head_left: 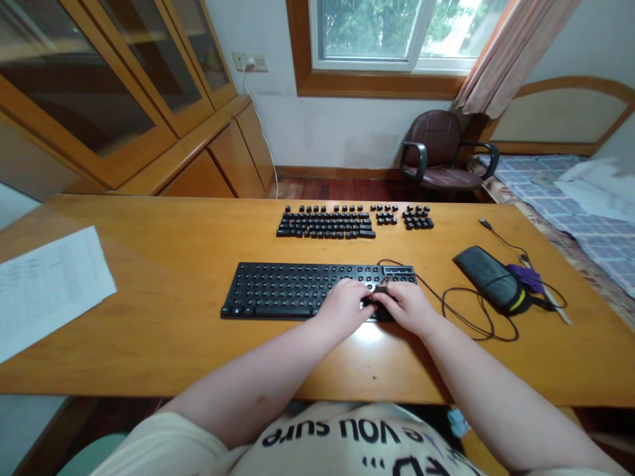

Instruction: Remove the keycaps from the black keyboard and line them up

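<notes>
A black keyboard (282,289) lies on the wooden desk with most of its keycaps off, showing rows of bare key stems. A few keycaps remain along its bottom-left edge. Over its right part, my left hand (347,305) and my right hand (407,305) meet with fingertips pinched together. Between them is a small dark piece (381,289), too small to name surely; my right thumb and fingers are closed on it. What my left fingertips grip is hidden. Beyond the keyboard, loose black keycaps (325,225) sit in rows in keyboard order.
A looped cable (444,304) runs right from the keyboard. Near it lie a dark pouch (489,277), a purple item (526,278) and a USB plug (485,224). Printed paper (54,287) covers the desk's left side. An armchair (439,149) stands beyond the desk.
</notes>
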`<act>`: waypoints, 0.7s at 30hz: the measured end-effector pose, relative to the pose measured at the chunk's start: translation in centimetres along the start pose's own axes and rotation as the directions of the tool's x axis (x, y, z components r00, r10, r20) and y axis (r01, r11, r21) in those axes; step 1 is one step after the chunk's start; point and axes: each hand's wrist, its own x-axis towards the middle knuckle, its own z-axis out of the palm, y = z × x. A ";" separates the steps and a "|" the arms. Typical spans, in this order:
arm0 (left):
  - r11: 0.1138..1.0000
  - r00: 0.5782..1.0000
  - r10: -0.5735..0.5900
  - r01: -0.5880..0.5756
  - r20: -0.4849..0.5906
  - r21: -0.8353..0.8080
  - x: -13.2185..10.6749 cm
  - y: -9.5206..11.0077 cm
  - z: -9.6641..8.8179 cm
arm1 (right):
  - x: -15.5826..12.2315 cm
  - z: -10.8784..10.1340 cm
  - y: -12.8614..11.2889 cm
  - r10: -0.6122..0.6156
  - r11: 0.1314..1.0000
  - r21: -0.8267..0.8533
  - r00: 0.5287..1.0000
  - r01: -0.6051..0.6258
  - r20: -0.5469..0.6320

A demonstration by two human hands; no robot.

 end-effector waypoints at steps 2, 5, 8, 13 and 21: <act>1.000 1.000 -0.010 0.010 0.004 -0.013 0.1 0.0 0.0 | 0.0 0.0 0.1 0.046 0.998 0.043 0.999 -0.045 -0.016; 0.999 1.000 -0.006 0.007 0.012 -0.046 0.1 -0.1 -0.1 | 0.1 0.0 0.1 0.112 0.989 0.099 0.993 -0.106 -0.049; 0.997 1.000 -0.015 0.014 -0.005 -0.071 -0.1 0.0 -0.3 | 0.2 -0.2 0.0 0.107 0.987 0.130 0.991 -0.097 -0.074; 0.987 0.998 -0.031 0.022 -0.057 -0.158 -0.3 0.4 -0.6 | 0.3 -0.4 0.4 0.038 0.958 0.287 0.990 0.003 -0.138; 0.947 0.990 -0.081 0.039 -0.119 -0.320 0.0 0.5 -0.8 | 0.2 -0.2 0.8 0.091 0.915 0.404 0.976 -0.003 -0.199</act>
